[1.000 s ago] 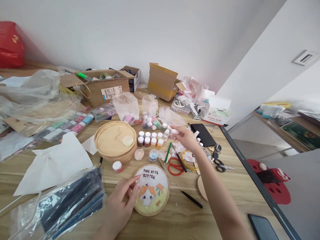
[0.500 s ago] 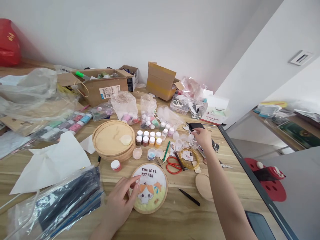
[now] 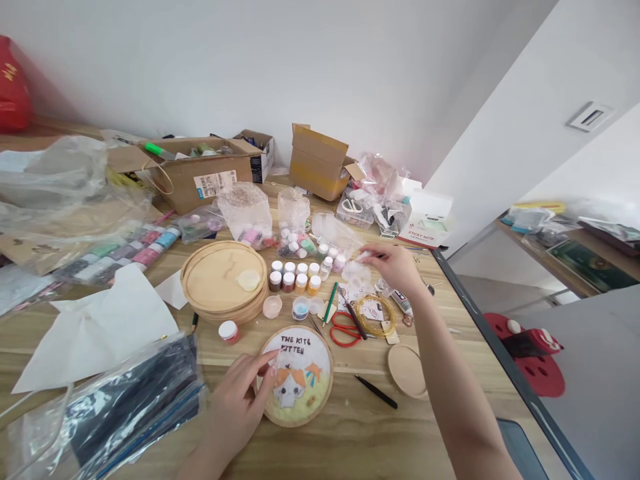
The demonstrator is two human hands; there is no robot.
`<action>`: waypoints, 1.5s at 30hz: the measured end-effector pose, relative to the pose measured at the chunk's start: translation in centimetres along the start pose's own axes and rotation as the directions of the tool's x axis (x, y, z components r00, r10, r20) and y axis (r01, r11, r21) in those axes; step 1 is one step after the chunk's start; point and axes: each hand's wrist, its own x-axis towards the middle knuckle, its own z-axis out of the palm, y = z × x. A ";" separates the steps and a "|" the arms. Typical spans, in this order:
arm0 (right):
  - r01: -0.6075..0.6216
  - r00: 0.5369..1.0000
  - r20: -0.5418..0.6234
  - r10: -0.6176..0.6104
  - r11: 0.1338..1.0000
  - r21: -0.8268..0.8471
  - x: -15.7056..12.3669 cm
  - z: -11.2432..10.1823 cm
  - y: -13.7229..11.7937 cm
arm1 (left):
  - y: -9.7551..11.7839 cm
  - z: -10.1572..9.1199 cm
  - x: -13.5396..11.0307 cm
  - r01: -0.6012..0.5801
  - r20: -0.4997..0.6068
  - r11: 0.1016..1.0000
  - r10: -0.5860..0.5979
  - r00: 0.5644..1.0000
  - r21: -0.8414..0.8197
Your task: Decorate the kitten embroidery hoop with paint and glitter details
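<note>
A round wooden-rimmed picture (image 3: 296, 403) lies in front of me, showing an orange-and-white kitten and dark lettering. My left hand (image 3: 243, 390) rests at its left edge, thumb and index tip slightly apart over the surface. My right hand (image 3: 395, 267) reaches out to the far right. Its fingertips pinch a small whitish, translucent piece, partly hidden by the fingers. Just below that hand are thin translucent discs (image 3: 356, 275). Nearer lie a coil of golden wire (image 3: 376, 331), red-handled scissors (image 3: 344, 335) and a green pencil (image 3: 330, 303).
Several white-lidded jars (image 3: 289, 268) stand in rows beside stacked wooden trays (image 3: 220, 277). Black tweezers (image 3: 376, 392) and a small wooden disc (image 3: 406, 368) lie at right. Cardboard boxes (image 3: 325, 163) line the wall. A plastic-wrapped dark pack (image 3: 140, 400) is at left.
My right hand has moved a little left and away from me, with a whitish piece at its fingertips. My left hand stays at the picture. The view has shifted slightly.
</note>
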 end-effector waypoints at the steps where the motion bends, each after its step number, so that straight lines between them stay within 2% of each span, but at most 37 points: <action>1: 0.012 0.999 0.033 -0.012 1.000 -0.003 0.1 1.0 -0.2 | 0.0 0.0 0.0 -0.011 -0.009 1.000 0.011 1.000 0.004; 4: 0.025 0.996 0.082 -0.021 0.998 -0.055 0.5 3.6 0.0 | -0.1 -0.1 0.1 -0.034 -0.026 0.999 0.034 0.999 0.012; 7: 0.023 0.993 0.120 -0.009 0.993 -0.118 1.0 5.3 0.6 | -0.2 -0.1 0.2 -0.049 -0.033 0.999 0.050 0.998 0.018; 12: 0.002 0.985 0.170 0.018 0.993 -0.120 1.6 6.9 1.2 | -0.1 -0.2 0.3 -0.051 -0.031 0.998 0.052 0.998 0.031; 16: -0.022 0.979 0.201 0.042 0.995 -0.102 2.0 7.4 1.4 | -0.1 -0.1 0.3 -0.053 -0.018 0.998 0.054 0.998 0.043; 27: -0.076 0.960 0.270 0.067 0.997 0.021 2.3 6.6 1.5 | -0.2 -0.1 0.3 -0.086 -0.005 0.993 0.086 0.996 0.085; 30: -0.098 0.962 0.263 0.074 0.992 0.081 1.8 4.8 1.5 | -0.1 -0.1 0.3 -0.095 -0.010 0.992 0.096 0.995 0.088; 33: -0.154 0.974 0.185 0.129 0.980 0.128 1.2 1.9 2.6 | -0.1 -0.1 0.3 -0.109 -0.006 0.990 0.110 0.994 0.085; 36: -0.203 0.977 0.049 0.209 0.974 -0.100 0.6 -0.7 4.9 | 0.0 0.0 0.3 -0.128 -0.003 0.988 0.129 0.992 0.088; 38: -0.221 0.973 -0.006 0.230 0.927 -0.303 0.1 -1.4 6.5 | 0.1 0.0 0.4 -0.139 -0.006 0.986 0.140 0.990 0.092; 39: -0.232 0.970 -0.011 0.244 0.906 -0.354 -0.3 -1.5 7.2 | 0.1 0.0 0.4 -0.143 -0.006 0.985 0.144 0.990 0.093; 45: -0.282 0.948 0.019 0.318 0.866 -0.414 -1.9 0.3 9.2 | 0.3 -0.1 0.4 -0.139 -0.010 0.987 0.140 0.990 0.080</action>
